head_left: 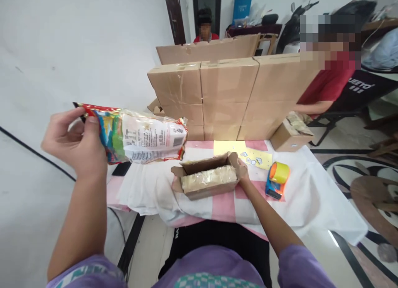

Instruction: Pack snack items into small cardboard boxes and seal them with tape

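My left hand (pixel 77 141) pinches one end of a colourful snack packet (pixel 146 134), raised at the left beside the wall. Its printed back, with a barcode, faces me. On the cloth before me is a small open cardboard box (pixel 208 192), its flaps standing up. My right hand (pixel 241 168) grips the right end of that box, its fingers partly hidden by a flap. To the right of the box lies a blue and orange tape dispenser (pixel 275 190) with a yellow tape roll (pixel 279 172).
Stacked cardboard boxes (pixel 224 85) form a wall along the table's far side. Another small box (pixel 292 134) stands at its right end. A yellow paper sheet (pixel 259 157) lies behind the open box. One person in red (pixel 329 87) sits at the right, another behind the stack.
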Motion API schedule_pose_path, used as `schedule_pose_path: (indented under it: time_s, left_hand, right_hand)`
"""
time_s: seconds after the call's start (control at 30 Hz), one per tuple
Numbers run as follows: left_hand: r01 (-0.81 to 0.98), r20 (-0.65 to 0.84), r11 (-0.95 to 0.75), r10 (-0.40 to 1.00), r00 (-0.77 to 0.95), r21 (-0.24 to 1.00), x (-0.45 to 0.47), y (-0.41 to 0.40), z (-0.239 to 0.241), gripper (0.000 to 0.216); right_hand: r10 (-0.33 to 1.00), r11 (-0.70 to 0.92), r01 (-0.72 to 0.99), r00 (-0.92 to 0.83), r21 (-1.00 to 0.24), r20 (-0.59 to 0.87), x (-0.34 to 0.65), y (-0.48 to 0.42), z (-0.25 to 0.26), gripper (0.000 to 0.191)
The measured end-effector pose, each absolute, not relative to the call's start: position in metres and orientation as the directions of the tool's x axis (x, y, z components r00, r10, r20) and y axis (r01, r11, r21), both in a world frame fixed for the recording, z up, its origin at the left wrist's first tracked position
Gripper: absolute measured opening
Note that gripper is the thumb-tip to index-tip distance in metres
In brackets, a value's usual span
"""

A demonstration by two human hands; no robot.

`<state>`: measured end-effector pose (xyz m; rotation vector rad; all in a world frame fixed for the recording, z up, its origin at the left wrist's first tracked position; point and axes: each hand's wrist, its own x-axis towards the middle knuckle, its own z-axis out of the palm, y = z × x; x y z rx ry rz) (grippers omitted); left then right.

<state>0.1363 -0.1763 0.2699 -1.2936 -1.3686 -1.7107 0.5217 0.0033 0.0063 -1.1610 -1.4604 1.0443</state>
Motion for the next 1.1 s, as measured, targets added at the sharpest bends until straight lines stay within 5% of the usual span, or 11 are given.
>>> schedule_pose_path:
  time_s: [0.17, 0.27, 0.33, 0.4, 0.57, 0.67, 0.77, 0.87, 1.0, 1.1]
  left_hand:
    - [0.818, 0.894, -0.375, 0.076, -0.441, 0.436, 0.195, -0.191, 0.266, 0.024]
    - [0.765, 0.884, -0.469, 0.078, -0.461, 0.441, 0.226, -0.182, 0.264, 0.021]
    - [0.716, 0.877, -0.541, 0.093, -0.472, 0.442, 0.246, -0.171, 0.259, 0.019]
    - [0.650, 0.861, -0.611, 0.112, -0.496, 0.453, 0.263, -0.161, 0.249, 0.015]
    - [0.400, 0.731, -0.673, 0.316, -0.605, 0.622, 0.292, -0.170, 0.192, 0.017]
    - [0.594, 0.696, -0.375, 0.493, -0.523, 0.712, 0.305, -0.185, 0.145, 0.029]
    - [0.908, 0.557, -0.097, 0.814, -0.163, 0.408, 0.317, -0.191, 0.114, 0.049]
    - [0.990, 0.508, -0.036, 0.861, -0.037, 0.133, 0.323, -0.194, 0.106, 0.049]
    - [0.988, 0.577, -0.144, 0.811, 0.090, 0.049, 0.323, -0.206, 0.104, 0.011]
    - [0.975, 0.634, -0.207, 0.765, 0.114, 0.075, 0.325, -0.218, 0.096, 0.018]
  right_hand:
    - [0.914, 0.402, 0.028, 0.044, -0.915, 0.402, 0.546, -0.028, 0.082, 0.031]
    - [0.768, 0.527, -0.146, -0.340, -0.837, 0.543, 0.548, -0.051, 0.145, 0.056]
    - [0.680, 0.473, -0.188, -0.543, -0.861, 0.493, 0.541, -0.060, 0.176, 0.088]
    - [0.683, 0.375, -0.196, -0.603, -0.906, 0.412, 0.531, -0.062, 0.188, 0.090]
    - [0.846, 0.249, -0.284, -0.401, -0.926, 0.350, 0.529, -0.048, 0.168, 0.063]
    - [0.890, 0.256, -0.335, -0.284, -0.907, 0.356, 0.543, -0.040, 0.158, 0.066]
    - [0.865, 0.221, -0.287, -0.384, -0.932, 0.323, 0.553, -0.035, 0.160, 0.063]
    - [0.811, 0.190, -0.221, -0.513, -0.956, 0.280, 0.554, -0.032, 0.165, 0.058]
    - [0.794, 0.192, -0.168, -0.553, -0.967, 0.254, 0.551, -0.029, 0.167, 0.056]
    - [0.771, 0.196, -0.090, -0.601, -0.977, 0.210, 0.545, -0.031, 0.164, 0.054]
